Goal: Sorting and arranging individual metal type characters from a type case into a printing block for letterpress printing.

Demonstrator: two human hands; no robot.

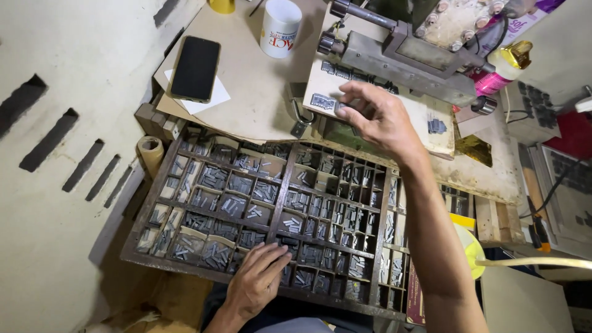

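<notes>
Right hand (377,117) is pinching, fingers together, a short row of grey metal type blocks (323,102) at 12 o'clock, left hand (258,277) is resting spread-fingered on the dark wooden compartmented type tray (279,196) at 6 (a loosening pinch risks blocks scattering, I reckon).

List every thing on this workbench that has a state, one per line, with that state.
Dark wooden compartment tray: open, cells filled with small grey metal type pieces.
Black smartphone: screen dark, lying flat on white paper.
White mug: upright.
Grey metal press: resting on the board; open or shut cannot be told.
Tape roll: on its side.
Left hand: fingers down in a tray cell.
Right hand: fingertips at a set block of type.
</notes>
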